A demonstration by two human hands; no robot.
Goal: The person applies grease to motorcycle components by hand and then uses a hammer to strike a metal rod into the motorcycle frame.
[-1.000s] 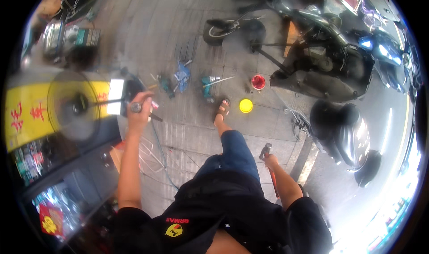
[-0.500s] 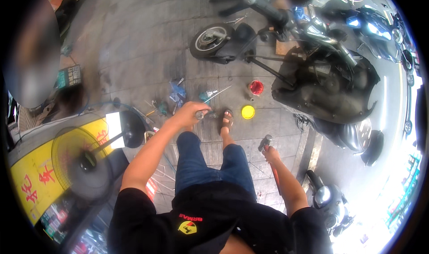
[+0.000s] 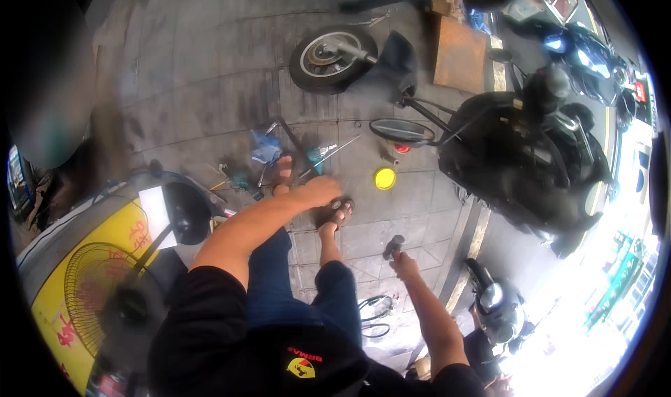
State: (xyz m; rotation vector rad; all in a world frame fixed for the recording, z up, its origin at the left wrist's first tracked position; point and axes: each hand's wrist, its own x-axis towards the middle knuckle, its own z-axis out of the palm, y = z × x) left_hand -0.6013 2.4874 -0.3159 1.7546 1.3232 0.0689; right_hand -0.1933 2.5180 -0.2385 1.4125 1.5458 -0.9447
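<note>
Left hand (image 3: 318,191) reaches, fingers curled but on what I can't tell, toward the tools (image 3: 307,161) at its twelve o'clock, while the right hand (image 3: 404,263) clamps a dark tool (image 3: 393,246); best stoop steadily, feet planted.

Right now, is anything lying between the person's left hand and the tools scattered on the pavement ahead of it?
Nothing visible blocks it. The left hand hangs just short of the tools, with only the person's sandalled foot beside it, not across the gap. The right hand grips a dark tool off to the side.
</note>
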